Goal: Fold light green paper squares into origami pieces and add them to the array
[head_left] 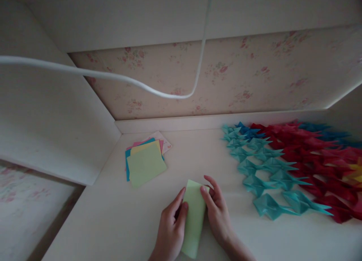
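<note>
A light green sheet of origami paper [194, 219], folded into a long narrow rectangle, is held between my two hands above the white desk. My left hand [172, 223] grips its left edge, thumb on the front face and the other fingers mostly hidden behind. On the upper right corner, my right hand [217, 208] pinches the paper with the thumb in front; its index finger is raised and bent beyond the edge. Behind and to the left lies a loose stack of square paper [147, 163], pale green on top, with yellow, blue and pink sheets showing underneath.
Rows of folded paper cranes cover the desk's right side: teal ones [268, 204] nearest, red ones [299, 151] beyond, plus some blue and yellow. A white cable [124, 79] hangs across the view above the desk [118, 215]. A white panel [56, 102] rises at the left.
</note>
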Demonstrator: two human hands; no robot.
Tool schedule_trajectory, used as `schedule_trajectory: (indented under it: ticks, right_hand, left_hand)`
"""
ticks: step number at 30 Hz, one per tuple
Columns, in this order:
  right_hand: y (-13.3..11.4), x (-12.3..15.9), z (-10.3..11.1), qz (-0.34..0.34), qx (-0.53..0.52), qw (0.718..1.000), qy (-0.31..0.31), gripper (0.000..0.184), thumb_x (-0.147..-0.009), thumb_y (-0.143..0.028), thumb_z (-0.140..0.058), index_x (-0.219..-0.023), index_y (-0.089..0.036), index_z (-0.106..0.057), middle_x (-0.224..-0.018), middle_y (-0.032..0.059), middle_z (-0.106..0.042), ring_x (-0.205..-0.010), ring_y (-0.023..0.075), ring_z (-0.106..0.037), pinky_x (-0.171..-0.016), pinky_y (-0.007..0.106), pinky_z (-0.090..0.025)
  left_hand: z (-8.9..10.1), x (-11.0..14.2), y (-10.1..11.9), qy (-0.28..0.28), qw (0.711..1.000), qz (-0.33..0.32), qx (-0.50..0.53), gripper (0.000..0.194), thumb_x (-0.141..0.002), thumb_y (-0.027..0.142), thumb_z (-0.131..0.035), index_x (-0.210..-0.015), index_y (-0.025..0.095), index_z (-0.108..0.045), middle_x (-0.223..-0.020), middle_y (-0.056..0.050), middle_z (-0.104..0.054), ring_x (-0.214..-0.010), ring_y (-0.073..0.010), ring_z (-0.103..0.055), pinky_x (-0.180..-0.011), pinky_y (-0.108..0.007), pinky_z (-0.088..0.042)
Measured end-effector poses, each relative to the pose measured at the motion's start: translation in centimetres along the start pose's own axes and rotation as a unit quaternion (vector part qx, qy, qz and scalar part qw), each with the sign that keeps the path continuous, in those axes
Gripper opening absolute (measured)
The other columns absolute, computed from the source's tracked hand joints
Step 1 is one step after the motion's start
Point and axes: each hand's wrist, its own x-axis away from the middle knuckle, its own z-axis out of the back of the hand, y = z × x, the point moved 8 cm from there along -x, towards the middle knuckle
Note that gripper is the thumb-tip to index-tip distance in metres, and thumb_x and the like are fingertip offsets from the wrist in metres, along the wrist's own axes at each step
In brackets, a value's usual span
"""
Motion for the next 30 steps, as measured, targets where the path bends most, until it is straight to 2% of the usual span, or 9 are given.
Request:
schedule_trajectory:
  ticks: [5, 12, 16, 19, 21, 24, 30]
  right_hand:
    - [0.5, 0.4, -0.8, -0.012, -0.037, 0.999, -0.034, 0.059, -0.082, -0.054, -0.07, -0.13, -0.024, -0.054, -0.077, 0.0006, -0.066, -0.068, 0.0162, -0.061, -0.058, 0.023, -0.05]
    - [0.5, 0.3, -0.2, -0.029, 0.033, 0.999, -0.005, 0.064, -0.083, -0.057, -0.066, -0.134, -0.019, -0.058, -0.096, 0.0061, -0.073, -0.079, 0.0188, -0.066, -0.067, 0.024, -0.054]
    - [0.4, 0.4, -0.1, -0.031, 0.032, 0.999, 0.001, 0.068, -0.081, -0.06, -0.066, -0.134, -0.019, -0.059, -0.104, 0.0087, -0.074, -0.083, 0.0219, -0.068, -0.069, 0.027, -0.055]
    - [0.5, 0.3, 0.1, -0.03, 0.036, 0.999, 0.007, 0.064, -0.08, -0.062, -0.065, -0.128, -0.019, -0.064, -0.112, 0.0094, -0.073, -0.093, 0.0241, -0.068, -0.077, 0.027, -0.055]
    - [0.7, 0.2, 0.3, -0.03, 0.043, 0.999, 0.012, 0.06, -0.08, -0.063, -0.065, -0.119, -0.018, -0.07, -0.11, 0.0095, -0.073, -0.097, 0.0252, -0.067, -0.08, 0.027, -0.054]
    - [1.2, 0.0, 0.6, -0.045, 0.051, 0.997, 0.021, 0.057, -0.078, -0.066, -0.065, -0.101, -0.016, -0.076, -0.098, 0.0093, -0.075, -0.091, 0.0259, -0.066, -0.077, 0.027, -0.054]
    - [1.6, -0.1, 1.2, -0.038, 0.057, 0.996, 0.057, 0.057, -0.072, -0.07, -0.067, -0.083, -0.015, -0.076, -0.08, 0.0079, -0.073, -0.079, 0.025, -0.064, -0.068, 0.027, -0.053]
  left_hand:
    - [0.8, -0.3, -0.6, 0.033, 0.999, -0.002, -0.008, 0.047, -0.093, 0.043, -0.057, -0.134, 0.02, -0.062, -0.14, -0.01, -0.059, -0.132, -0.0302, -0.052, -0.11, -0.039, -0.043]
    - [0.6, -0.4, -0.2, 0.043, 0.995, -0.065, -0.06, 0.043, -0.094, 0.042, -0.054, -0.129, 0.02, -0.066, -0.132, -0.011, -0.066, -0.125, -0.0277, -0.059, -0.104, -0.037, -0.049]
    - [0.6, -0.2, -0.3, 0.075, 0.99, -0.103, -0.068, 0.04, -0.094, 0.043, -0.055, -0.126, 0.022, -0.068, -0.128, -0.01, -0.069, -0.12, -0.0267, -0.063, -0.1, -0.034, -0.052]
    - [0.6, -0.2, -0.5, 0.089, 0.987, -0.115, -0.073, 0.04, -0.094, 0.045, -0.055, -0.124, 0.023, -0.069, -0.126, -0.009, -0.07, -0.118, -0.0263, -0.065, -0.099, -0.034, -0.053]
    - [0.5, -0.2, -0.6, 0.091, 0.985, -0.123, -0.078, 0.041, -0.094, 0.045, -0.054, -0.125, 0.023, -0.069, -0.126, -0.009, -0.07, -0.118, -0.0262, -0.065, -0.099, -0.033, -0.054]
    - [0.6, -0.3, -0.7, 0.096, 0.982, -0.138, -0.082, 0.041, -0.094, 0.046, -0.054, -0.125, 0.023, -0.069, -0.124, -0.009, -0.071, -0.116, -0.0258, -0.066, -0.097, -0.032, -0.054]
    - [0.6, -0.4, -0.7, 0.106, 0.978, -0.155, -0.09, 0.041, -0.096, 0.046, -0.051, -0.124, 0.022, -0.069, -0.124, -0.01, -0.071, -0.115, -0.0247, -0.067, -0.095, -0.028, -0.055]
